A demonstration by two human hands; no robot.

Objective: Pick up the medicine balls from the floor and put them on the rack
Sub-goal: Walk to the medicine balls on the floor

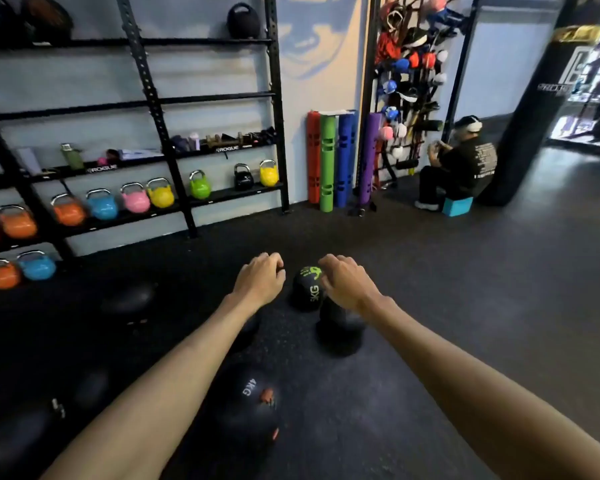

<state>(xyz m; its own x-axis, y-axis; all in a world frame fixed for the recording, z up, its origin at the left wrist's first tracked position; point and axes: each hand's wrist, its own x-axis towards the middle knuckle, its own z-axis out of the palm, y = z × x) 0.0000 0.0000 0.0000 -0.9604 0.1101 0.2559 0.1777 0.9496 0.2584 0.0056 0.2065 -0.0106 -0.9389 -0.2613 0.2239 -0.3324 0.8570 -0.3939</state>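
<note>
While left grip [260, 280] and right grip [347, 284] curl loosely — empty | green-marked ball [305, 294] between | kettlebell rack [153, 98] left.

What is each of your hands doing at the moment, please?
Left hand: loosely curled, holding nothing.
Right hand: loosely curled over the green-printed medicine ball, not gripping it.
</note>
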